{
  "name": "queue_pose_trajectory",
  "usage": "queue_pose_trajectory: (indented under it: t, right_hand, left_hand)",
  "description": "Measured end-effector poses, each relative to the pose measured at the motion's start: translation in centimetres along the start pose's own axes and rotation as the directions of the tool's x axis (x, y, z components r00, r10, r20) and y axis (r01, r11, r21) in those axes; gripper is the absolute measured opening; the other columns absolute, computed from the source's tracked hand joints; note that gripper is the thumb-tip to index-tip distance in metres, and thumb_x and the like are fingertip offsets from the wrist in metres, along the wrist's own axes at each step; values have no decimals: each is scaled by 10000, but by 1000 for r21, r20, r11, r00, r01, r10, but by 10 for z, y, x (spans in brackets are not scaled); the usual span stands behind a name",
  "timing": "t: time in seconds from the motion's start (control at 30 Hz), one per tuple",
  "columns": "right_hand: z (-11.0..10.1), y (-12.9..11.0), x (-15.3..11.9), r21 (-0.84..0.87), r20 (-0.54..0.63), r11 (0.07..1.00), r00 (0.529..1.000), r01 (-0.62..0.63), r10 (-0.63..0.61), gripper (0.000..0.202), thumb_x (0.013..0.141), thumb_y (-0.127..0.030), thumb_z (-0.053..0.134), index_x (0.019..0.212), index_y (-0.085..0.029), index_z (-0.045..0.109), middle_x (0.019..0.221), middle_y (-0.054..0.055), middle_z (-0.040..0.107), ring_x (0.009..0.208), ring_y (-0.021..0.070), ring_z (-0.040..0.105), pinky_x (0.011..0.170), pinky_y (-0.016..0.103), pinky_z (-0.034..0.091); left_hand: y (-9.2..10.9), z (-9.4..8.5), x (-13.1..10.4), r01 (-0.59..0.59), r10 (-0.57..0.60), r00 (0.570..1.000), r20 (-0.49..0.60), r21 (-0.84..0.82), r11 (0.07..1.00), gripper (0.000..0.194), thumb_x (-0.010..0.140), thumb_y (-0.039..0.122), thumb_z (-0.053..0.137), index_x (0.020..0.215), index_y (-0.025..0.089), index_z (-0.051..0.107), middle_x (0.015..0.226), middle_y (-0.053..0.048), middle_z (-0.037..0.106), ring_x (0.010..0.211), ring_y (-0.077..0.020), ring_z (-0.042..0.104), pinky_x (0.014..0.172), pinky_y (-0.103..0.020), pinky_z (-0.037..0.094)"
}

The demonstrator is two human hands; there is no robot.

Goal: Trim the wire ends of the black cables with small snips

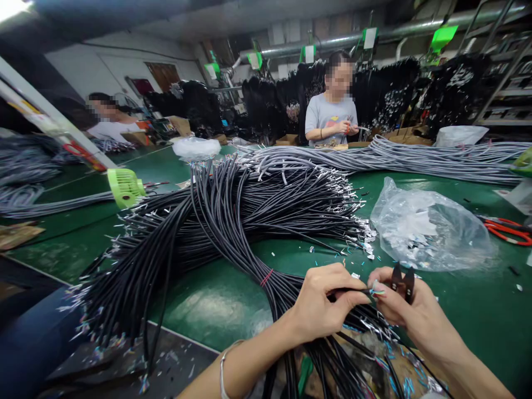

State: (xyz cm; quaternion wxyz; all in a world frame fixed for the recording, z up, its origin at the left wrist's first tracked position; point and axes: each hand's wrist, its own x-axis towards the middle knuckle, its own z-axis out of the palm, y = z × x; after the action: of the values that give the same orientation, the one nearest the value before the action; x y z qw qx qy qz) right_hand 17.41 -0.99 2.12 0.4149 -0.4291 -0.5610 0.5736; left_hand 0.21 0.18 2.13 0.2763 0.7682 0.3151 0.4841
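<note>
My left hand (pixel 324 302) is closed around a black cable (pixel 361 290) close to its stripped end. From that end stick out thin coloured wires (pixel 377 291), which the thumb and finger of my right hand (pixel 415 310) pinch. Also in my right hand are dark wire cutters (pixel 402 282), their two blades pointing up and apart, away from the wires. The handles are hidden in the palm. Below both hands lie more black cables (pixel 332 360) with bared ends, among blue wire scraps (pixel 409 382).
A large pile of black cables (pixel 233 216) covers the table's middle, one bunch tied with a red band (pixel 266 276). Grey cables (pixel 415 158) run behind it. To the right are a plastic bag (pixel 432 227) of scraps and red-handled scissors (pixel 507 230). A co-worker (pixel 332 111) sits opposite.
</note>
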Motion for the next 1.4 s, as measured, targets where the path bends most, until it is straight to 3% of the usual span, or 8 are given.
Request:
queue_pose_trajectory:
  t: [0.13, 0.3, 0.43, 0.6, 0.77, 0.9, 1.07, 1.4]
  right_hand:
    - [-4, 1, 1, 6, -88, 1000, 996, -29, 30, 361, 805, -512, 573, 804, -151, 560, 459, -85, 320, 380, 45, 223, 377, 192, 170]
    - [-5, -5, -2, -502, -90, 810, 913, 304, -398, 194, 848, -325, 560, 747, -179, 640, 616, 14, 593, 516, 120, 514, 475, 222, 404]
    - [1, -7, -6, -638, -9, 636, 822, 433, -569, 148, 851, -190, 543, 721, -193, 612, 600, -8, 578, 506, 107, 511, 489, 207, 420]
    - [1, -2, -7, -611, 29, 651, 835, 449, -549, 135, 863, -197, 530, 754, -197, 609, 621, -10, 582, 521, 105, 535, 494, 189, 438]
    - [-4, 2, -4, -625, -88, 712, 879, 318, -469, 292, 891, -319, 492, 1166, -238, 550, 810, 9, 650, 678, 136, 636, 592, 191, 516]
    - [-1, 3, -2, -664, -26, 640, 843, 386, -537, 243, 876, -282, 518, 1094, -258, 623, 1019, 33, 674, 929, 176, 648, 726, 209, 538]
    - [2, -1, -3, -619, 23, 651, 839, 439, -544, 232, 881, -253, 514, 1051, -295, 666, 827, -2, 693, 836, 158, 670, 614, 171, 543]
    - [-1, -2, -4, -625, 77, 623, 831, 471, -551, 231, 869, -223, 535, 1039, -264, 687, 843, 26, 701, 794, 167, 681, 618, 188, 552]
  left_hand:
    - [1, -1, -1, -84, 94, 989, -116, 91, 992, 86, 799, 165, 632, 786, 119, 703, 669, -64, 673, 593, -127, 573, 566, -226, 458]
    - [-1, 1, -4, -150, 176, 975, -134, 183, 972, 87, 804, 148, 615, 809, 120, 697, 677, -64, 673, 578, -122, 586, 554, -224, 475]
    - [1, 2, -5, -98, 145, 972, -184, 244, 965, 114, 791, 176, 641, 881, 121, 686, 633, -34, 656, 514, -104, 542, 496, -213, 433]
    - [8, 0, -5, -96, 151, 968, -199, 264, 960, 96, 781, 158, 636, 854, 135, 694, 604, -13, 640, 488, -87, 506, 469, -208, 385]
    - [11, -1, -6, -91, 165, 954, -250, 286, 954, 102, 771, 134, 607, 831, 143, 689, 613, -10, 653, 526, -98, 548, 508, -217, 416]
    - [11, -2, -6, -103, 181, 939, -291, 263, 959, 109, 769, 131, 601, 835, 157, 683, 644, -13, 678, 534, -104, 559, 515, -217, 438]
    - [12, -4, -6, -126, 194, 936, -293, 238, 963, 110, 756, 112, 607, 828, 150, 681, 676, -18, 694, 535, -99, 567, 521, -208, 449]
    - [10, -5, -7, -130, 191, 946, -264, 230, 965, 115, 754, 112, 620, 848, 131, 684, 711, -28, 710, 560, -102, 581, 545, -210, 459]
